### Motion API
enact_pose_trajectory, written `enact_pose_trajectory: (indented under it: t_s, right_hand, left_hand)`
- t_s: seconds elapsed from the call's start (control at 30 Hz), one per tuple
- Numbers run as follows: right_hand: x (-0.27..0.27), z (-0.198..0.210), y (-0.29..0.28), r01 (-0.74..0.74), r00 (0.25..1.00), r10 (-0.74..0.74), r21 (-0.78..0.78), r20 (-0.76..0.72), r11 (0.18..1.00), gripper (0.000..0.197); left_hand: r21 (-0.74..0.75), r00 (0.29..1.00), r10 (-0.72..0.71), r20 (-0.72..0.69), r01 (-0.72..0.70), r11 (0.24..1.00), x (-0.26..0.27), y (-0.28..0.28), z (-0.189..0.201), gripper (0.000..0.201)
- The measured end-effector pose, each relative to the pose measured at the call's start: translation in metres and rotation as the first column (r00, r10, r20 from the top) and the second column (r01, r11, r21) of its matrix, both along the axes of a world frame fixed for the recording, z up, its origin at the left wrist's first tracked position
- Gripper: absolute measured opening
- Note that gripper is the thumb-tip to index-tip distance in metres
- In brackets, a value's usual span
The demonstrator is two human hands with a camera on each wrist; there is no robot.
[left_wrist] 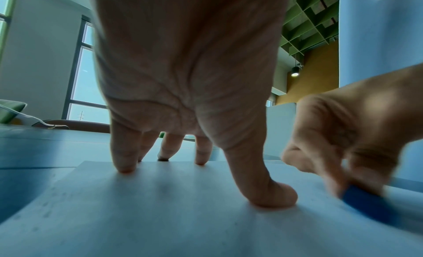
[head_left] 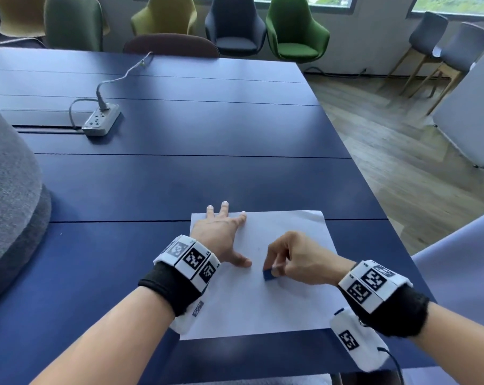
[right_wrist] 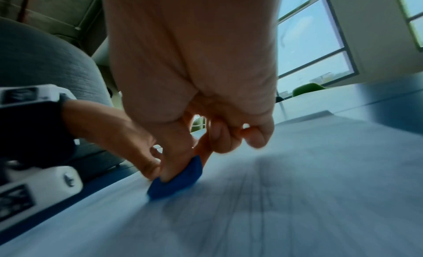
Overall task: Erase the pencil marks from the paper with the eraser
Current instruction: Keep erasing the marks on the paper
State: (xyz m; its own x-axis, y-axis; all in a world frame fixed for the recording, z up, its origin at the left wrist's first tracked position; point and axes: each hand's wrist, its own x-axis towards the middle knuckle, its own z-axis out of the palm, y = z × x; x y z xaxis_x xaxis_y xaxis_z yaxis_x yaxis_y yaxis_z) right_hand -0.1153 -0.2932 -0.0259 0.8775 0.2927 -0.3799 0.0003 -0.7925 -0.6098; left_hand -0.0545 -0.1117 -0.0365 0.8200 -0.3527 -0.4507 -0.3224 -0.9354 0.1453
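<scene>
On the blue table (head_left: pixel 179 176), the left hand (head_left: pixel 221 234) presses spread fingers flat on the paper (head_left: pixel 263 307), just beside the right hand (head_left: pixel 296 257) pinching the eraser (head_left: pixel 269 274) against it.

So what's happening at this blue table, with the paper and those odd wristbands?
A person is rubbing pencil marks off a sheet of paper. Their left hand lies flat with spread fingers on the sheet's upper left part, holding it down on the table. Their right hand pinches a small blue eraser against the paper. Faint grey marks show near it.
</scene>
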Motion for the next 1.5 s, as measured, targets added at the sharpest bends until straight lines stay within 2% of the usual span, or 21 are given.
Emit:
enact_pose_trajectory:
  t_s: [0.07, 0.1, 0.23, 0.3, 0.37, 0.47, 0.5, 0.57, 0.63, 0.7, 0.87, 0.93, 1.03, 1.1, 1.2, 1.27, 1.33, 1.5]
  right_hand:
    - [-0.004, 0.004, -0.002, -0.063, 0.993, 0.061, -0.023, -0.105, 0.998, 0.019]
    - [0.000, 0.006, -0.002, -0.052, 0.993, 0.050, -0.023, -0.109, 0.998, 0.019]
    - [0.032, 0.002, -0.001, 0.153, 0.986, -0.155, 0.034, 0.068, 0.988, 0.020]
    - [0.038, -0.001, -0.002, 0.215, 0.970, -0.223, 0.082, 0.099, 0.973, 0.020]
    - [0.030, 0.000, -0.004, 0.185, 0.981, -0.189, 0.077, 0.038, 0.980, 0.020]
    - [0.015, 0.004, -0.006, -0.008, 0.990, 0.005, -0.025, -0.139, 1.000, 0.020]
    - [0.015, 0.006, -0.007, -0.038, 0.987, 0.031, -0.043, -0.155, 0.998, 0.019]
    - [0.023, 0.004, -0.007, 0.027, 0.997, -0.028, -0.018, -0.071, 0.999, 0.020]
    - [0.031, -0.001, -0.009, 0.161, 0.985, -0.163, 0.041, 0.053, 0.986, 0.019]
    - [0.028, -0.004, -0.009, 0.199, 0.974, -0.206, 0.087, 0.091, 0.976, 0.019]
    - [0.010, 0.007, -0.016, -0.024, 0.989, 0.012, -0.084, -0.146, 0.996, 0.019]
    - [0.021, 0.010, -0.014, 0.040, 0.995, -0.046, -0.073, -0.088, 0.997, 0.018]
    - [0.040, 0.007, -0.011, 0.214, 0.972, -0.207, -0.053, 0.109, 0.975, 0.015]
    - [0.040, 0.005, -0.011, 0.248, 0.960, -0.239, -0.043, 0.146, 0.968, 0.014]
    - [0.019, 0.006, -0.017, 0.125, 0.991, -0.125, -0.008, -0.044, 0.992, 0.017]
    - [0.009, 0.009, -0.020, 0.025, 0.991, -0.032, -0.053, -0.131, 0.998, 0.017]
    - [0.015, 0.010, -0.017, 0.034, 0.995, -0.040, -0.065, -0.089, 0.997, 0.017]
    - [0.036, 0.002, -0.011, 0.229, 0.962, -0.228, 0.013, 0.151, 0.973, 0.016]
  left_hand:
    - [0.004, 1.000, -0.002, -0.003, 0.002, 1.000, 0.000, 0.000, 0.000, 0.112]
    - [0.006, 1.000, -0.002, -0.005, 0.002, 1.000, 0.000, 0.000, 0.000, 0.112]
    - [0.010, 1.000, -0.008, -0.008, 0.008, 1.000, 0.000, 0.000, 0.001, 0.112]
    - [0.010, 1.000, -0.005, -0.007, 0.005, 1.000, -0.001, 0.001, 0.001, 0.112]
    - [0.014, 1.000, -0.014, 0.000, 0.014, 1.000, -0.001, 0.001, 0.001, 0.112]
    - [0.013, 1.000, -0.013, 0.002, 0.013, 1.000, 0.000, 0.001, 0.000, 0.111]
    - [0.014, 1.000, -0.013, 0.000, 0.013, 1.000, 0.000, 0.001, 0.001, 0.111]
    - [0.018, 1.000, -0.011, -0.004, 0.011, 1.000, 0.000, 0.001, 0.001, 0.112]
    - [0.018, 1.000, -0.011, -0.007, 0.011, 1.000, 0.000, 0.001, 0.001, 0.111]
    - [0.015, 1.000, -0.011, -0.001, 0.011, 1.000, 0.000, 0.001, 0.000, 0.111]
    - [0.017, 1.000, -0.010, -0.014, 0.010, 1.000, -0.001, 0.001, 0.001, 0.112]
    - [0.023, 1.000, -0.011, -0.019, 0.011, 1.000, 0.000, 0.000, 0.001, 0.112]
    - [0.023, 1.000, -0.012, -0.017, 0.012, 1.000, -0.001, -0.001, 0.002, 0.112]
    - [0.022, 1.000, -0.013, -0.016, 0.013, 1.000, -0.001, 0.000, 0.002, 0.112]
    - [0.025, 1.000, -0.017, -0.014, 0.017, 1.000, -0.001, -0.001, 0.002, 0.112]
    - [0.023, 1.000, -0.015, -0.017, 0.016, 1.000, -0.001, -0.001, 0.002, 0.112]
    - [0.020, 1.000, -0.011, -0.022, 0.012, 1.000, 0.000, -0.001, 0.003, 0.112]
    - [0.019, 1.000, -0.008, -0.020, 0.008, 1.000, -0.001, 0.000, 0.003, 0.112]
